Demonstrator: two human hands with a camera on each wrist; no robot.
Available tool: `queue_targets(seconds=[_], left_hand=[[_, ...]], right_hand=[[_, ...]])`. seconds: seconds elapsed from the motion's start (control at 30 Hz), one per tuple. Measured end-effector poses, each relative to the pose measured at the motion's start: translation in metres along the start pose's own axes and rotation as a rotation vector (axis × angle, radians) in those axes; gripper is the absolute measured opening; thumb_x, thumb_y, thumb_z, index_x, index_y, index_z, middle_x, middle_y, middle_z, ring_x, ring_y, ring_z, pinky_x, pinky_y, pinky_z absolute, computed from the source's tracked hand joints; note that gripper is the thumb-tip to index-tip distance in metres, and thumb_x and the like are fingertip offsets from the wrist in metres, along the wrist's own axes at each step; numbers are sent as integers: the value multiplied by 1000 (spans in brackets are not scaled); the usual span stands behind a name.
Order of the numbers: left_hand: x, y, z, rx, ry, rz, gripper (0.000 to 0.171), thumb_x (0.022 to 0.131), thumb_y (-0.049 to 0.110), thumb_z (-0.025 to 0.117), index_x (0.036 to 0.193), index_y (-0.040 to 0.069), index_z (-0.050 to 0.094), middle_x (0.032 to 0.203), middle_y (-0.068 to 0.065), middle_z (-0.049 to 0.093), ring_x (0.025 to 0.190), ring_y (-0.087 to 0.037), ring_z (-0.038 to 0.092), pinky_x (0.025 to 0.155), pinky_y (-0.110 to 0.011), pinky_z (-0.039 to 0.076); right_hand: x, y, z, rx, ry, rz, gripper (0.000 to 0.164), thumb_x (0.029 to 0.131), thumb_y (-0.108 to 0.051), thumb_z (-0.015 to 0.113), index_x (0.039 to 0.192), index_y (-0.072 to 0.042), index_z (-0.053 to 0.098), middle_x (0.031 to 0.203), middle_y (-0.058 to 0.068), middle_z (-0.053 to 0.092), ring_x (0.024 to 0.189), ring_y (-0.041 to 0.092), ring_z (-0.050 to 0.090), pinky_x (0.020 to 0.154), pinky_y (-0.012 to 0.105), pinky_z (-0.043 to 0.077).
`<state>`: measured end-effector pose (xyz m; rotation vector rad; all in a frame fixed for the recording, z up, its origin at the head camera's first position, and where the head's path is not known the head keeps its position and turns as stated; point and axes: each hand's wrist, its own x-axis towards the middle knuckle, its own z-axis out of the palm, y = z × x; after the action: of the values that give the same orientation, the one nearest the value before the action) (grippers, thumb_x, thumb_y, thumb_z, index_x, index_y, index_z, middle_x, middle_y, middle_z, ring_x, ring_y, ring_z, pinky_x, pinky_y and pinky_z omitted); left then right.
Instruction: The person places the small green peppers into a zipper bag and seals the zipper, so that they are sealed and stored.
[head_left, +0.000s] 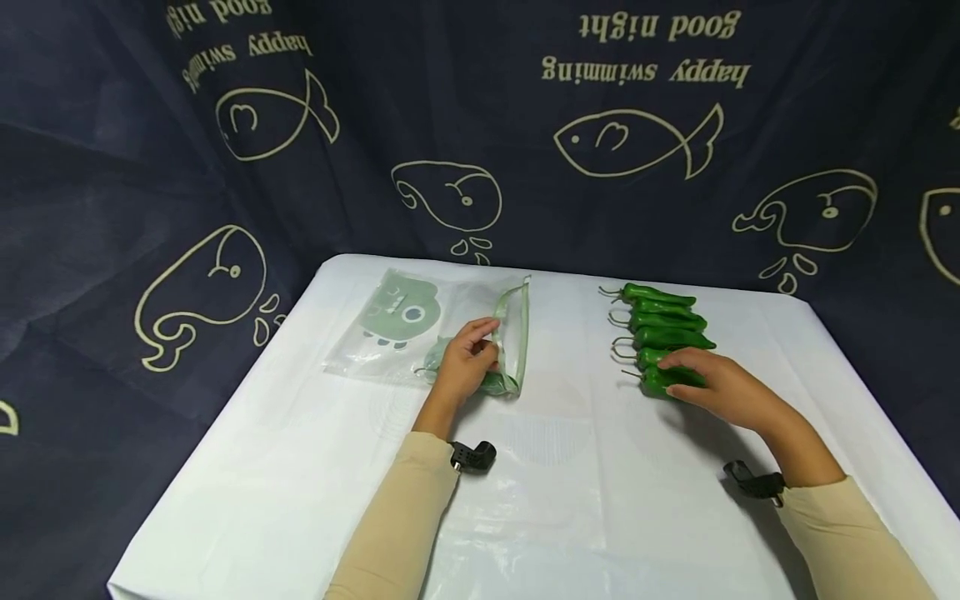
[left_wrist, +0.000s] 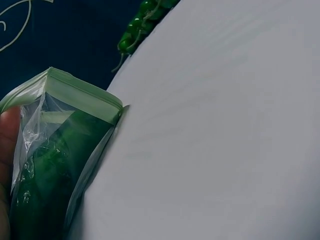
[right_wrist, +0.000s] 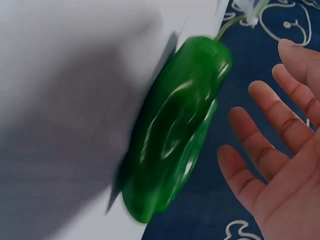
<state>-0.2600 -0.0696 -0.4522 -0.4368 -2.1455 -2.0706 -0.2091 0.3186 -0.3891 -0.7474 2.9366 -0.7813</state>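
Observation:
A clear zip bag [head_left: 468, 292] with a green monster print lies at the left of the table, its green-edged mouth gaping to the right. At least one green pepper [left_wrist: 55, 170] shows through the plastic. My left hand [head_left: 467, 358] grips the bag near its mouth; the edge of that hand shows beside the plastic in the left wrist view. My right hand [head_left: 716, 383] hovers over the nearest pepper [head_left: 660, 382] of a row on the right. In the right wrist view its fingers [right_wrist: 270, 107] are spread, with a gap between them and the pepper.
Several more green peppers [head_left: 671, 337] lie side by side beyond the nearest one, stems to the left. A white cover [head_left: 540, 500] spreads over the table. Behind stands a dark blue curtain [head_left: 517, 125] with fish and whale drawings.

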Motion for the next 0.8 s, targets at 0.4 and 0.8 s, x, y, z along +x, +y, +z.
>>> queue_targets(seconds=[0.4, 0.8], left_hand=[[1, -2, -1, -16, -7, -14, 43, 94, -6, 54, 136, -3, 58, 141, -7, 51, 94, -15, 57, 68, -24, 59], [0, -1, -1, -4, 3, -25, 42, 94, -5, 55, 135, 1, 60, 140, -4, 52, 93, -14, 57, 69, -26, 60]], right_hand=[[-10, 22, 0, -23, 13, 30, 35, 89, -13, 75, 120, -2, 65, 123, 21, 62, 118, 44, 52, 94, 62, 43], [-8, 33, 8, -15, -25, 46, 36, 87, -10, 75, 120, 0, 64, 127, 27, 57, 121, 48, 47, 96, 64, 41]])
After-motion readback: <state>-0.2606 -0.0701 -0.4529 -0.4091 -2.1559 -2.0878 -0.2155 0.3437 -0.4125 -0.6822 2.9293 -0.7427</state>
